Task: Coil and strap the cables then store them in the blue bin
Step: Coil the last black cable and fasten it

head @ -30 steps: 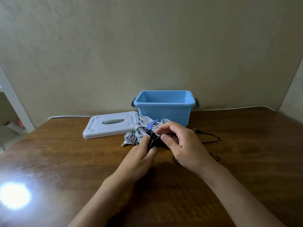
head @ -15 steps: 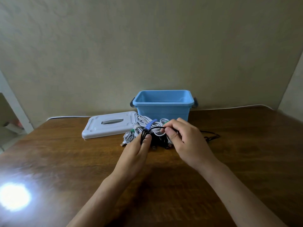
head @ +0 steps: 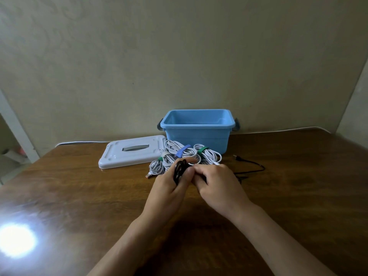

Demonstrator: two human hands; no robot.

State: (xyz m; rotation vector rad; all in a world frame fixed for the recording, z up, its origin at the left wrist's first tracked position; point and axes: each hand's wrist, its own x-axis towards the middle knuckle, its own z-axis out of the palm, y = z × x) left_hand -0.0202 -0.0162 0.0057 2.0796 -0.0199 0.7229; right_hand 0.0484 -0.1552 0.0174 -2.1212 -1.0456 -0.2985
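My left hand (head: 169, 188) holds a small coil of black cable (head: 179, 169) between thumb and fingers. My right hand (head: 217, 184) pinches the same cable just right of the coil. The cable's loose end (head: 253, 166) trails to the right over the table, ending in a plug. Behind my hands lie several white cable coils (head: 180, 154) bound with blue and green straps. The open blue bin (head: 197, 128) stands at the back against the wall, and no cables show inside it.
The bin's white lid (head: 131, 151) lies flat to the left of the bin. The wooden table (head: 298, 196) reaches to the wall. A bright glare spot (head: 16, 241) sits at the front left.
The black coil has been drawn together in my left hand. My hands have come a little toward me, and the loose end on the right lies shorter.
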